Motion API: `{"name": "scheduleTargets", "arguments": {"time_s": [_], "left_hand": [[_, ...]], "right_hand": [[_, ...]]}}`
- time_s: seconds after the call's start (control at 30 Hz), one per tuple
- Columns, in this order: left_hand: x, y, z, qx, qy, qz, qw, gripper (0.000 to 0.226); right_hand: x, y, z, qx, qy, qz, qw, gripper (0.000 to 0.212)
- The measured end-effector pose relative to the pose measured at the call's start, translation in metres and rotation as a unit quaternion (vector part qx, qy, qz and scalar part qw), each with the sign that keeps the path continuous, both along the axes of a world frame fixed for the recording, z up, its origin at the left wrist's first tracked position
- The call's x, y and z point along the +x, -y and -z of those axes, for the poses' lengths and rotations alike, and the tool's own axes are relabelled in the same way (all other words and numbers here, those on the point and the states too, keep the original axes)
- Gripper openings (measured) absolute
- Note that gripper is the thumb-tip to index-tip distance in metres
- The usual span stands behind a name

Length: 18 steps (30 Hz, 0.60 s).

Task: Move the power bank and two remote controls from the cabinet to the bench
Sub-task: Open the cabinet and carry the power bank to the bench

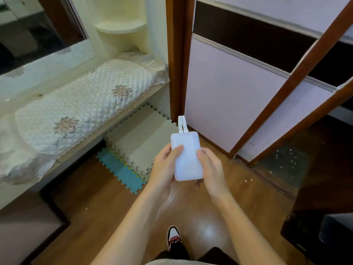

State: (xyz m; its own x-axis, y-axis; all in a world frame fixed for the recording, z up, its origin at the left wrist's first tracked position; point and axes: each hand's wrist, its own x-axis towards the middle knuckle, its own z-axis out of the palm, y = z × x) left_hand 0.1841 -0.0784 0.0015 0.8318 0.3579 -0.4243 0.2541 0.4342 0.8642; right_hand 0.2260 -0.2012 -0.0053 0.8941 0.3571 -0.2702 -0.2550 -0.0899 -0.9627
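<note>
A white power bank point(188, 157) with a short looped cable at its far end is held flat in front of me, above the wooden floor. My left hand point(164, 169) grips its left edge with the thumb on top. My right hand point(210, 169) grips its right edge the same way. The bench point(80, 109), a window seat covered by a white quilted cushion with flower motifs, runs along the left side. No remote control is in view, and I cannot tell which piece is the cabinet.
Stacked foam puzzle mats point(139, 140) in beige and blue lie on the floor under the bench's right end. A wooden door frame point(177, 60) and pale sliding wardrobe panels point(238, 92) stand ahead and right. Curved corner shelves point(122, 27) rise above the bench. A dark object point(336, 232) sits at lower right.
</note>
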Motion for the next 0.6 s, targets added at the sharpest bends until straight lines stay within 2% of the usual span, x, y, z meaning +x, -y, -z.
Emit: {"name": "scheduleTargets", "arguments": {"time_s": [0.33, 0.6], "left_hand": [[0.078, -0.082, 0.015, -0.012, -0.021, -0.063, 0.998, 0.023], [0.177, -0.149, 0.011, 0.003, -0.030, -0.123, 0.992, 0.023]], "right_hand": [[0.088, -0.087, 0.010, 0.006, -0.023, -0.042, 0.999, 0.033], [0.203, -0.163, 0.023, 0.016, -0.026, -0.118, 0.993, 0.033]]}}
